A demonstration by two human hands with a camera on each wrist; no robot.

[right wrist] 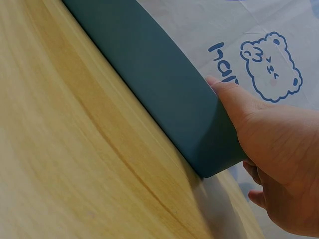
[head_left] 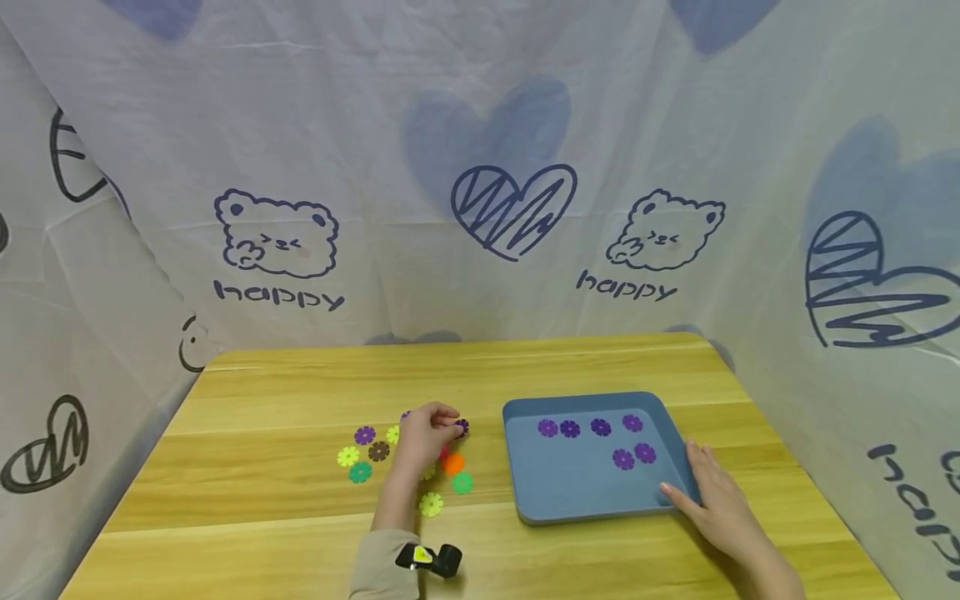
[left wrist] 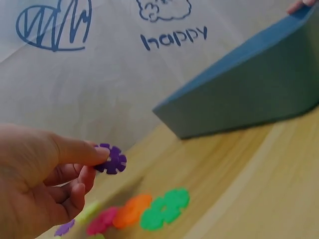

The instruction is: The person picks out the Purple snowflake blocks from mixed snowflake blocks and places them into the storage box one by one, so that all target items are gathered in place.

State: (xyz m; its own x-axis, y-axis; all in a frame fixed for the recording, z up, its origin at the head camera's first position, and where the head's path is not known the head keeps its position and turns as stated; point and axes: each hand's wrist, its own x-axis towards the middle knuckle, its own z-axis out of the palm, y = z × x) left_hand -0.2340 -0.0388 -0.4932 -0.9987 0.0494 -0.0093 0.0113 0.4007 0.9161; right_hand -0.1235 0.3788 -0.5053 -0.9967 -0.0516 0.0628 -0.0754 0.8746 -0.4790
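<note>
Between thumb and forefinger my left hand [head_left: 425,433] pinches a purple snowflake disc [left wrist: 114,159], raised above the table in the left wrist view. Loose discs lie around and below that hand, among them an orange disc [head_left: 453,463], a green disc [head_left: 462,482] and a brown disc [head_left: 378,451]. To the right stands a blue-grey tray [head_left: 562,493] with several purple discs [head_left: 600,427] lying flat inside. My right hand [head_left: 720,500] grips the tray's near right corner, its thumb over the rim and its other fingers along the outer side.
The wooden table [head_left: 262,550] carries everything, and a white printed cloth [head_left: 390,208] hangs behind it and at both sides. More discs lie left of my left forearm, including a teal disc [head_left: 360,472] and a yellow disc [head_left: 348,456].
</note>
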